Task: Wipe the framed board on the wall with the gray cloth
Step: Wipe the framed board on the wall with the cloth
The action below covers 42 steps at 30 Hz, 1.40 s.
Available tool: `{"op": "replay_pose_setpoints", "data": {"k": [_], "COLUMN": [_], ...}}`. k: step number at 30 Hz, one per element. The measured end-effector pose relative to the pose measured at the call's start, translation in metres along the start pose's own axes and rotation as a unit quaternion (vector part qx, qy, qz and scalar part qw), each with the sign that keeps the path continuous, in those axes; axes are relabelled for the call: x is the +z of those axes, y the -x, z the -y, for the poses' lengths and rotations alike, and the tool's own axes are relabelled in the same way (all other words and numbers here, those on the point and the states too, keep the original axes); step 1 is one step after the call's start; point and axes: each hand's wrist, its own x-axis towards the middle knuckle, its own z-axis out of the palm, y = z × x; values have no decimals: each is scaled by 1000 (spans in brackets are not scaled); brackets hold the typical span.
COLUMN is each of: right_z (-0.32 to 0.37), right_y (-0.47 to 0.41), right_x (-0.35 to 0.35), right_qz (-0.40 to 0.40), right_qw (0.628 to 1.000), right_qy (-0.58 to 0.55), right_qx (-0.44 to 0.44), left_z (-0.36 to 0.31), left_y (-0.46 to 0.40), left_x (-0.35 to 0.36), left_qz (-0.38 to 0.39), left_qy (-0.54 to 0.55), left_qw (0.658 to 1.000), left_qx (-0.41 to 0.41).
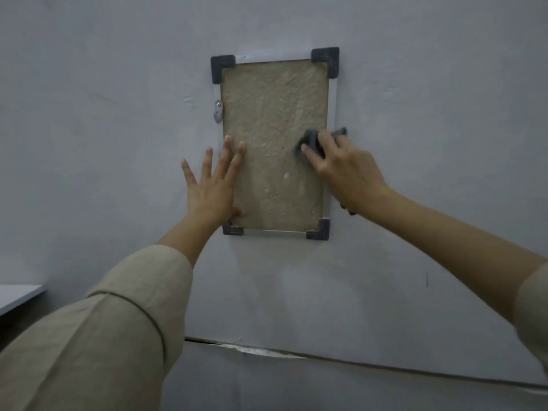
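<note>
Framed board (274, 143): flat left hand (212, 185) steadies it, right hand (345, 170) presses bunched gray cloth (312, 142).

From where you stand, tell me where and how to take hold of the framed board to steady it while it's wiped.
Probably best by the lower left edge of the framed board, from the left, flat-palmed rather than pinched: it lies flush against the wall, leaving little to curl fingers behind. The left hand already presses there with straight fingers, clear of the right hand, which grips the gray cloth at the right edge.

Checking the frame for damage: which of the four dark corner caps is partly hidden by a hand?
The bottom-left corner cap; the left hand overlaps it, while the other three show fully.
</note>
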Motion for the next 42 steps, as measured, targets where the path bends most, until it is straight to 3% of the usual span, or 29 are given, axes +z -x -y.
{"op": "replay_pose_setpoints", "data": {"k": [4, 8, 10, 13, 15, 19, 22, 30, 33, 37, 42], "right_z": [25, 10, -4, -24, -23, 4, 12, -5, 11, 22, 2], "right_y": [58, 36, 5, -34, -32, 27, 51, -15, 26, 61, -14], "right_x": [14, 6, 0, -15, -15, 2, 10, -3, 6, 18, 2], "right_qz": [46, 41, 16, 25, 32, 43, 105, -21, -7, 38, -31], "right_qw": [990, 986, 989, 999, 999, 990, 972, 994, 995, 984, 995], "right_qy": [23, 42, 66, 18, -10, 6, 23, 66, 50, 13, 42], "right_qx": [-128, -157, -133, -25, -9, -134, -207, -79, -91, -172, -86], "left_z": [0, -1, -1, 1, 0, 0, -1, -1, -1, -2, -1], "left_y": [0, 0, 0, 0, 0, 0, 1, 0, 0, 0, 0], "left_x": [1, 0, 0, 0, -1, 0, 0, -1, 0, 0, -1], "left_qz": [0, 1, 5, 1, 2, 1, -3, 2, 3, 1, 3], "left_qy": [6, 2, 0, 2, 5, 0, -3, 3, 7, 10, 12], "left_qw": [1000, 1000, 1000, 1000, 1000, 1000, 1000, 1000, 1000, 1000, 1000], "left_qx": [1, -1, -1, -1, 1, 1, 1, 0, 1, -1, 1]}}
